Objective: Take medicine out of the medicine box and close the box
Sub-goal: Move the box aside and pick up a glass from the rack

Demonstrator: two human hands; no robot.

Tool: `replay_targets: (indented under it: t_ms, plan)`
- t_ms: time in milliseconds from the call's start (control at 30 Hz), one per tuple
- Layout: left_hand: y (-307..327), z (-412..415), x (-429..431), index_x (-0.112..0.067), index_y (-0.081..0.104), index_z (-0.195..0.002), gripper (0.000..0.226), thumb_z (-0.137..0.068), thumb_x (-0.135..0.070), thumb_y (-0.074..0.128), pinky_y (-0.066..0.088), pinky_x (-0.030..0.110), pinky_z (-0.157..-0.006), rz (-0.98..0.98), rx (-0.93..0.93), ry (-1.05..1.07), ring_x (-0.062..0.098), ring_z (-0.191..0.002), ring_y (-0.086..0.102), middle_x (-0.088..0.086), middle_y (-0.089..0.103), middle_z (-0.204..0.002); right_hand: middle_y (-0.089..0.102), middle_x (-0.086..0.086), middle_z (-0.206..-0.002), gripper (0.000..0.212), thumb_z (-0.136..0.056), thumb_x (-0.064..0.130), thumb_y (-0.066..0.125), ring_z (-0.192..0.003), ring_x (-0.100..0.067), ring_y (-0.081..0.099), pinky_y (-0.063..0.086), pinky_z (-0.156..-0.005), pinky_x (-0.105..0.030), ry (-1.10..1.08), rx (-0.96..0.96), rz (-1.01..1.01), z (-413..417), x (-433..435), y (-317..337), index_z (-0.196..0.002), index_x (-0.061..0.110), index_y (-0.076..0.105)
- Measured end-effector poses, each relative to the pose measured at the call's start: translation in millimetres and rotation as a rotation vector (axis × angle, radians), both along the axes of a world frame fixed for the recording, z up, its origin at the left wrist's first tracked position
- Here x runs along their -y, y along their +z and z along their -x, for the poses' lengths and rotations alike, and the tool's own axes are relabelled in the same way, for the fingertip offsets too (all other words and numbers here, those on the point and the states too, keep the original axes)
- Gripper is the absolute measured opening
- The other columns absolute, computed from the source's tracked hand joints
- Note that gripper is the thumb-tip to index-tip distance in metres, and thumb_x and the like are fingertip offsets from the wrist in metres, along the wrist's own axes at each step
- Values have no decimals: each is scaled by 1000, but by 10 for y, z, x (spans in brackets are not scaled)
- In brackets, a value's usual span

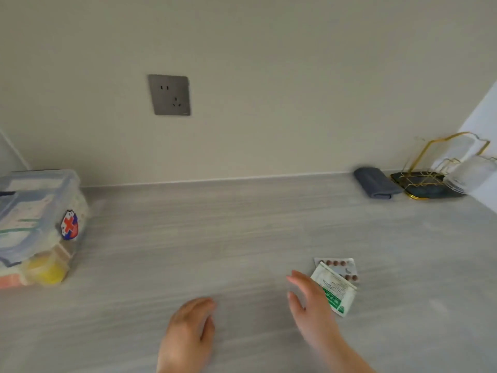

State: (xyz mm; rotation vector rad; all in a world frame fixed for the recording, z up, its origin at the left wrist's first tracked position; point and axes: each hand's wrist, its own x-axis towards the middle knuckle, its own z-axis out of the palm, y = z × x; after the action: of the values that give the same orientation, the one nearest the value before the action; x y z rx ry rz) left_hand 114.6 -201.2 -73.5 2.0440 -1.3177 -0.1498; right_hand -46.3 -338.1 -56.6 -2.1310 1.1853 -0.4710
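Grey wood-grain table (242, 238) against a beige wall, seen from above. At far left, a clear plastic medicine box (37, 219) with a red-cross sticker (69, 224) on its front wall, lid down on top, packets and something yellow visible through the sides; whether latched, cannot tell. Well apart from it, low and right of centre, two medicines lying on the table: a green-and-white sachet (336, 290) overlapping a foil blister strip (339, 267) of brown tablets. Right hand (309, 302) just beside the sachet, on its left edge, fingers spread wide and empty, thumb apart from the rest; touching the sachet or merely in front of it, cannot tell. Left hand (192, 327) lower centre, fingers curled loosely downward over bare table, holding nothing. On the wall above, a grey power socket (169, 95). At the far right back corner, a folded dark grey cloth (375, 183), just beside it a gold-wire cup rack (430, 170) on a dark tray, with a clear ribbed glass (469, 173) hanging tilted on its right side.
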Motion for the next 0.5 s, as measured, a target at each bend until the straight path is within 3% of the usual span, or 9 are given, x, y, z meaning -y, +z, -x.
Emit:
replay_targets:
  t_ms: [67,133,200,333,400,500]
  plan:
    - [-68,311,217,-9,72,-73,20,-59,-8,57,48,15,-62,-72,-39,-110,8,-76,62,5,75,-77,56,-10,-127,28,-83,1,55,-121,-25,45,30,-98,-23,-141,38,13,353,137,-31,-109,8,63]
    - [-122,559,511,-14,65,-105,31,-76,-4,57,40,11,-83,-162,-124,-110,5,-105,55,-2,67,-111,57,-11,-127,28,-83,-1,53,-121,-28,43,32,-97,-26,-234,13,18,656,307,-57,-107,8,65]
    - [-175,802,831,-20,48,-125,38,-87,-18,51,28,13,-97,-240,-246,-47,11,-123,43,-3,49,-133,51,-10,-133,31,-85,2,49,-125,-26,38,31,-102,-28,-244,-78,33,913,511,-98,-112,11,62]
    - [-93,1208,1467,-18,36,-133,47,-89,-23,50,29,28,-106,-260,-374,86,20,-130,34,3,38,-142,38,-1,-145,36,-90,8,39,-133,-21,29,26,-108,-27,-157,-221,48,1202,971,-131,-122,20,54]
    - [-62,1280,1712,-15,35,-134,50,-88,-19,53,33,34,-106,-291,-440,185,24,-128,37,8,40,-139,34,2,-147,38,-92,12,37,-134,-18,28,26,-108,-26,-93,-276,56,1215,1203,-108,-125,23,49]
    - [-65,1272,1887,-14,39,-130,49,-85,-19,58,41,36,-101,-403,-391,269,24,-119,46,8,51,-127,32,2,-148,40,-91,15,39,-136,-17,26,26,-109,-28,12,-307,73,1114,1472,-84,-130,22,42]
